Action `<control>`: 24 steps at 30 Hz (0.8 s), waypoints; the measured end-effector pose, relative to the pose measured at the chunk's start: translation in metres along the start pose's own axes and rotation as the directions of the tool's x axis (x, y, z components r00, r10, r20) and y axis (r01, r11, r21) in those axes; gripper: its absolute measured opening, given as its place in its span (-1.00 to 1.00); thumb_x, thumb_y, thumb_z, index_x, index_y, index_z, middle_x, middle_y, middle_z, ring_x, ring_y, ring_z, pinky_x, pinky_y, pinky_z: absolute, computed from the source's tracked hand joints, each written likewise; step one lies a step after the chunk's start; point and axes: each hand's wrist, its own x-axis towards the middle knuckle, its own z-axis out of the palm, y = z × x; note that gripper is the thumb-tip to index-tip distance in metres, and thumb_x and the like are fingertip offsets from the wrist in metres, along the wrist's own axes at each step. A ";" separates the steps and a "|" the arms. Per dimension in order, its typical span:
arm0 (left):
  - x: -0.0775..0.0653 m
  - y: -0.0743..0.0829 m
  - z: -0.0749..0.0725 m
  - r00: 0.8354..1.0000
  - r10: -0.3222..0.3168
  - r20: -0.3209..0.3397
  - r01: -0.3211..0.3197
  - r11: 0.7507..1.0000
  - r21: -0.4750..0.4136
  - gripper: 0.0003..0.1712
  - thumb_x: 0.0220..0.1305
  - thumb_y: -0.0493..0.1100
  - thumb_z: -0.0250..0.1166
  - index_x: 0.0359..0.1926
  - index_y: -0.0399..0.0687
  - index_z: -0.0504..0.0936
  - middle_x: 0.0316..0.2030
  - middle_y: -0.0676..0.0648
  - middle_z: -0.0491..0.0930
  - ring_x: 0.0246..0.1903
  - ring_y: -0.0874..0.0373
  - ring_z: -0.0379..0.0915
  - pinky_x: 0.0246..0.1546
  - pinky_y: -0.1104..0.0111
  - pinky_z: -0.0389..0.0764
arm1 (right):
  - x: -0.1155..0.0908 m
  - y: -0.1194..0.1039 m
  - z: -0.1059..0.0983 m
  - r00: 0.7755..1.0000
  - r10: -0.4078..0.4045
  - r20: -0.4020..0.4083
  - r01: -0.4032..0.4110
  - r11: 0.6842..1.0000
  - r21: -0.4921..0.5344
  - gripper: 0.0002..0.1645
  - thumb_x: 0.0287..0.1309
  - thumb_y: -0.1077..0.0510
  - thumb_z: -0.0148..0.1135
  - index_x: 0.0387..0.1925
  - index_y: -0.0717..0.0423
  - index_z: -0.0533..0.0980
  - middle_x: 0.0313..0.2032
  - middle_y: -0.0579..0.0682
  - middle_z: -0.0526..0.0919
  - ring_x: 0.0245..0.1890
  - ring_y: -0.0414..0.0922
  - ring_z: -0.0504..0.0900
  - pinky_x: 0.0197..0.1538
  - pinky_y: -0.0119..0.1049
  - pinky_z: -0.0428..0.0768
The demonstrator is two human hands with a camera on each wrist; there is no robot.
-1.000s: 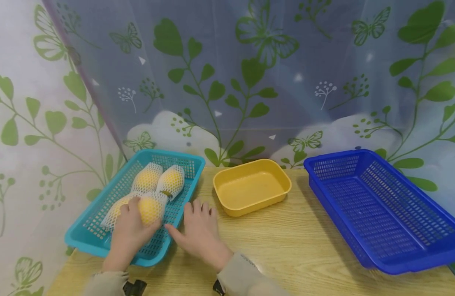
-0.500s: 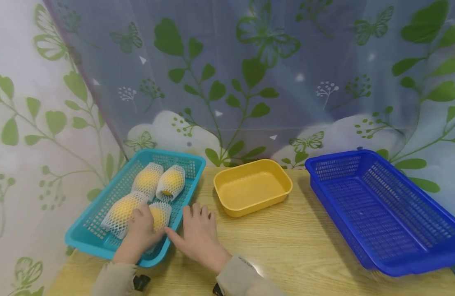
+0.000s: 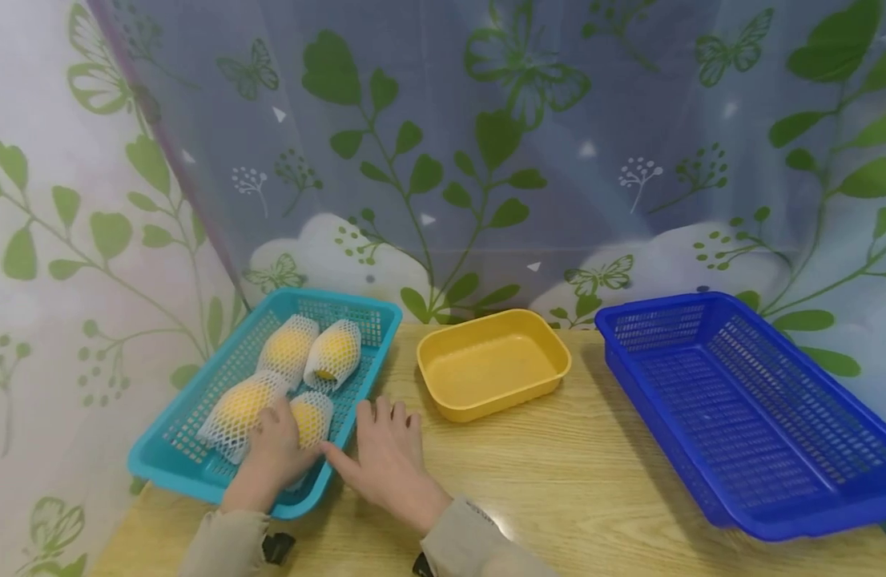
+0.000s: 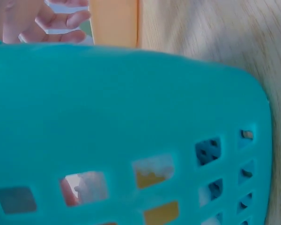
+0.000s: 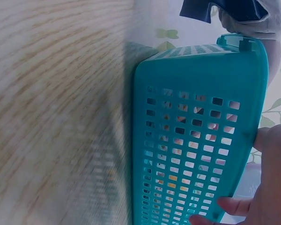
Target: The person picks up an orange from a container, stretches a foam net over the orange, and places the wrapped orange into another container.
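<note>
In the head view, several yellow fruits in white foam nets lie in a teal plastic basket (image 3: 162, 473). My left hand (image 3: 273, 453) reaches in and grips the fruit nearest the right wall (image 3: 311, 421), its fingers between that one and a larger netted fruit (image 3: 237, 413). My right hand (image 3: 391, 461) lies along the basket's right rim, fingers spread, thumb touching the rim. Seen from the right wrist, its thumb and fingertips (image 5: 234, 206) rest at the rim and outer wall. In the left wrist view the basket wall (image 4: 107, 103) hides the left hand's grip.
A yellow tray (image 3: 443, 405) stands mid-table toward the back. At the right is a large blue basket (image 3: 630, 393). The wooden table (image 3: 558, 497) meets a curtain with leaves and butterflies (image 3: 428, 160) behind and at the left.
My left hand has moved a little right and down with the fruit, which now sits apart from the larger one. Almost nothing differs over the last half second. The right hand stays in place.
</note>
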 end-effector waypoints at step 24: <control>-0.020 0.003 -0.026 0.984 0.076 -0.162 -0.055 0.990 0.128 -0.22 0.33 0.18 0.21 0.24 -0.41 0.34 -0.07 -0.51 0.45 -0.20 -0.46 0.43 -0.44 -0.14 0.52 | -0.011 0.015 -0.017 0.999 -0.022 0.050 0.007 0.959 0.284 -0.50 0.34 -0.33 0.05 -0.10 -0.02 0.50 -0.23 -0.14 0.55 -0.26 -0.15 0.58 -0.23 -0.21 0.50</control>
